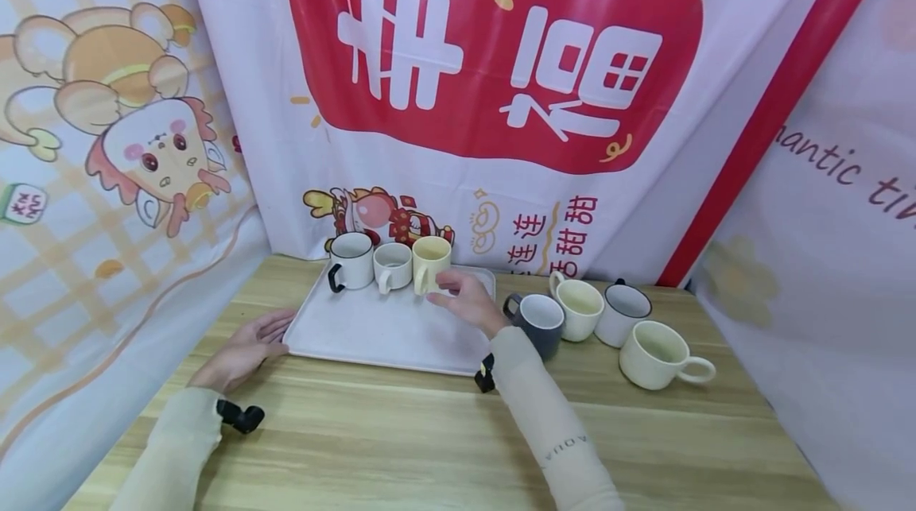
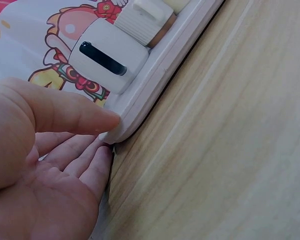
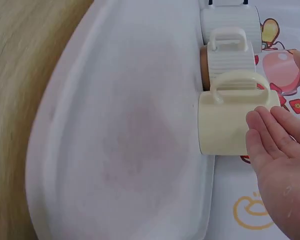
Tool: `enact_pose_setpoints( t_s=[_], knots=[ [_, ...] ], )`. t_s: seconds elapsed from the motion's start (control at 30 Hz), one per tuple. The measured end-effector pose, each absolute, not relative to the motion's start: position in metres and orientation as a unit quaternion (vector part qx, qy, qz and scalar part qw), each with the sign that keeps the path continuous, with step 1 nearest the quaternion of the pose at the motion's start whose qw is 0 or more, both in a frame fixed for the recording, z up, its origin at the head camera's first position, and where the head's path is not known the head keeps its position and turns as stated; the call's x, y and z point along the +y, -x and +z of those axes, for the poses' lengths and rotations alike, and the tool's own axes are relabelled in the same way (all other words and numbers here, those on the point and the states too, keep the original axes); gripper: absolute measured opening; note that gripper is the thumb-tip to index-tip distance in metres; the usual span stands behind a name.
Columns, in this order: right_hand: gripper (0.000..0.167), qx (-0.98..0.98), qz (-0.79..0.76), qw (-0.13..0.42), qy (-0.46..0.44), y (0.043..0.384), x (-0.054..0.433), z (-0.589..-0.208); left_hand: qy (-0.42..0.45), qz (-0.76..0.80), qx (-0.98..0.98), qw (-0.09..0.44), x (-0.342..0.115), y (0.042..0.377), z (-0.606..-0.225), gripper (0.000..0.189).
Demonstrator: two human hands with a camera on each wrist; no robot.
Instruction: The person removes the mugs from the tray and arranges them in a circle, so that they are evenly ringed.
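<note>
A white rectangular tray (image 1: pixel 386 332) lies on the wooden table. Along its far edge stand a white mug with a black rim and handle (image 1: pixel 355 266), a small ribbed white cup (image 1: pixel 397 279) and a pale yellow mug (image 1: pixel 435 255), all upright. My right hand (image 1: pixel 468 300) is at the yellow mug's right side, its fingers fairly straight; the right wrist view shows the fingertips against or very near the mug (image 3: pixel 222 125). At the tray's left front corner rests my left hand (image 1: pixel 246 348), the thumb on the rim and the extended fingers beside the corner.
Right of the tray stand a dark grey mug (image 1: pixel 540 330), a cream mug (image 1: pixel 578 312), a white mug with a dark rim (image 1: pixel 621 320) and another cream mug (image 1: pixel 647 360). Printed cloth (image 1: pixel 479 50) hangs behind the table and along both sides.
</note>
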State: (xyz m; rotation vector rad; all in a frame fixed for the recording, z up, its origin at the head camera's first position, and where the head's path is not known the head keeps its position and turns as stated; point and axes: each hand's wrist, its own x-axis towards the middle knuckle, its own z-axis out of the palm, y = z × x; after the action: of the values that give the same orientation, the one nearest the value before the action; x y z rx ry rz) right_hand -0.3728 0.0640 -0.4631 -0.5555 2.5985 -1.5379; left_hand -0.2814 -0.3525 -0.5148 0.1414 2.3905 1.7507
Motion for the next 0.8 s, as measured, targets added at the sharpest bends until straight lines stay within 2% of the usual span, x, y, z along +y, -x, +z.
enact_pose_setpoints(
  t_s=[0.27, 0.6, 0.8],
  knots=[
    [0.045, 0.828, -0.537, 0.035, 0.157, 0.377, 0.036, -0.480, -0.053, 0.590, 0.801, 0.088, -0.353, 0.281, -0.514, 0.080],
    [0.049, 0.764, -0.630, 0.064, 0.125, 0.376, 0.020, -0.482, -0.066, 0.590, 0.801, 0.082, -0.352, 0.280, -0.512, 0.079],
    [0.043, 0.781, -0.619, 0.056, 0.062, 0.374, 0.019, -0.480, -0.067, 0.585, 0.804, 0.081, -0.355, 0.279, -0.513, 0.079]
  ],
)
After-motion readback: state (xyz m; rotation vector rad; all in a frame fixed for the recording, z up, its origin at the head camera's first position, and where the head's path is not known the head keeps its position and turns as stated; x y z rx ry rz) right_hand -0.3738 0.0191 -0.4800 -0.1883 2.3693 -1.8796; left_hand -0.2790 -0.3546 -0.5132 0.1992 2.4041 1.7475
